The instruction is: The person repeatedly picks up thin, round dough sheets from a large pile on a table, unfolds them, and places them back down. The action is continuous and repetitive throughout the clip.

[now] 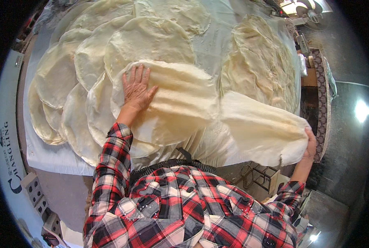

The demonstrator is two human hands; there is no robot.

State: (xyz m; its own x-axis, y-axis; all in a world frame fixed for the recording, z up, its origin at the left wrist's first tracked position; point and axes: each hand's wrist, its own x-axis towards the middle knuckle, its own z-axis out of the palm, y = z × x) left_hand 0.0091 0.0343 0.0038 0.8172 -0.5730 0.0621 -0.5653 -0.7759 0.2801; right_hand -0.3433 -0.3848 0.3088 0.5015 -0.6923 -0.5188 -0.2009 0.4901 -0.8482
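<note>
My left hand (137, 90) lies flat, fingers spread, on a large, thin, pale-yellow round sheet (180, 99) that looks like flatbread. Out to the right, my right hand (310, 145) grips the edge of a pale sheet (263, 128), pulling it into a taut, ridged shape; its fingertips are partly hidden. The two sheet parts meet at a narrow, gathered spot near the middle, and I cannot tell whether they are one piece. Several similar round sheets (149, 41) overlap under and around my left hand. A wrinkled pile (258, 62) of them lies at the back right.
A whitish plastic cover (48, 159) lies over the work surface, its near edge just before my body. On the right are a patterned brown edge (322, 103) and a fan (310, 11) farther back. A dark metal frame (261, 178) stands low, near my right forearm.
</note>
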